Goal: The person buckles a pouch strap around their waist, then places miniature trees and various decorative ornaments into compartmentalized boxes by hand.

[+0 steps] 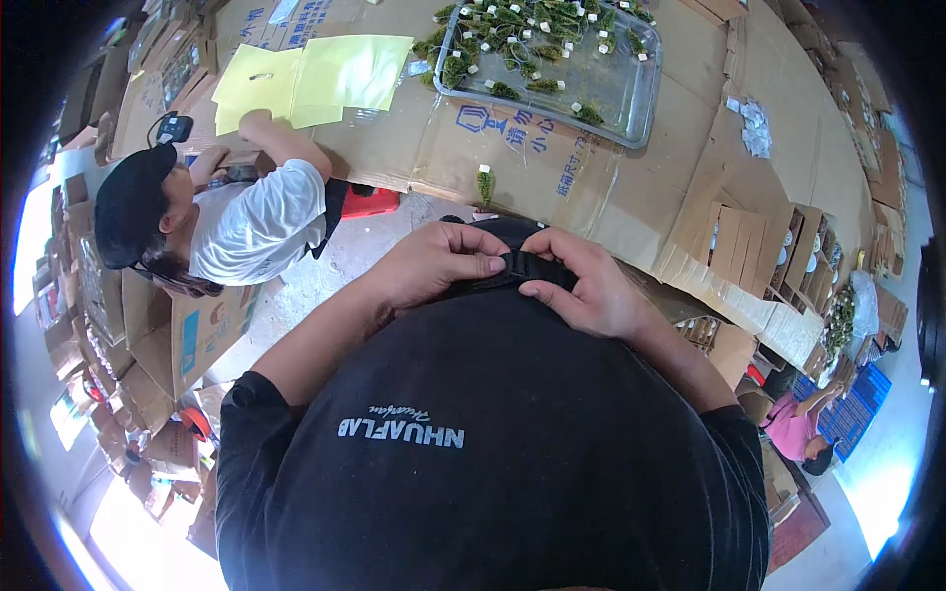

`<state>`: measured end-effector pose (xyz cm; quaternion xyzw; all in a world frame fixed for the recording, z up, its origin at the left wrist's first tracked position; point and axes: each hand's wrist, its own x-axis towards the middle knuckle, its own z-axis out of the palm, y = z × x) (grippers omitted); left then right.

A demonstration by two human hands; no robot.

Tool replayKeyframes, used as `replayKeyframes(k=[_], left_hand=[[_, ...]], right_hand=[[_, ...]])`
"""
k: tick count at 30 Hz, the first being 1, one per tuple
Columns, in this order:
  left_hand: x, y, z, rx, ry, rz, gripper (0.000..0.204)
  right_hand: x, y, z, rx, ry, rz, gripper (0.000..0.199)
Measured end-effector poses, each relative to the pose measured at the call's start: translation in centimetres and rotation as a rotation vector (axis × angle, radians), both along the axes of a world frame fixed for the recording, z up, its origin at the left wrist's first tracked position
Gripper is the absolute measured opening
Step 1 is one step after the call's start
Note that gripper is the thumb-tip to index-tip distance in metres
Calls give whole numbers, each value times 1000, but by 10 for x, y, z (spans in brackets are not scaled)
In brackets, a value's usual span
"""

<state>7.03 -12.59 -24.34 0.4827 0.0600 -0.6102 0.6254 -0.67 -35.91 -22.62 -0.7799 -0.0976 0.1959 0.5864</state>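
Both hands were brought together in front of the belly, nearly meeting over a black buckle-like piece point(530, 266). Piece: small, dark, apparently matte, with straight raised edges; it ran on into black strap-like material at its right end. Exact form uncertain, as fingers covered both ends and dark material behind merged with it. Position: just past the visible front of a black T-shirt point(552, 433), short of the table edge.

Left hand point(434, 264): thumb and forefinger pinched on the left end, remaining fingers curled. Right hand point(588, 281): thumb and forefinger bent around the right end, a narrow gap between their tips, black material caught there.

Next outward: table covered in brown cardboard point(394, 148). Near its edge lay a single green sprig point(484, 187) with a small white tag at its top. Farther back stood a clear plastic tray point(645, 103) holding many similar tagged sprigs, a few more lying outside its left wall. Left of the tray: overlapping yellow sheets point(360, 74).

At the left side I observed a co-worker in a white shirt point(261, 227) and dark cap, one arm reaching to the sheets. Far right: a person in pink point(790, 426) beside a blue panel point(865, 409).
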Motion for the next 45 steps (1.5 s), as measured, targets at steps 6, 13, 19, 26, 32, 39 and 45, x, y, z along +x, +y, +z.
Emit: replayKeyframes(k=[6, 13, 19, 26, 32, 39, 45], left_hand=[[3, 2, -3, -13, -30, -72, 21], [3, -3, 1, -17, -120, -144, 20], [-1, 6, -6, -63, -177, -189, 18], [-4, 12, 8, 21, -180, -215, 17], [-5, 18, 21, 25, -222, -229, 17], [12, 12, 16, -20, -134, -380, 28], [-2, 8, 0, -91, -53, -211, 26]], right_hand=[[3, -1, 1, 26, 25, 24, 30], [3, -2, 0, -10, -14, 58, 34], [2, -2, 5, -11, -16, 150, 35], [1, -1, 13, -127, 21, 268, 36], [1, 2, 11, -139, -36, 318, 40], [8, 2, 10, -165, -24, 310, 33], [23, 11, 13, -223, -56, 341, 40]])
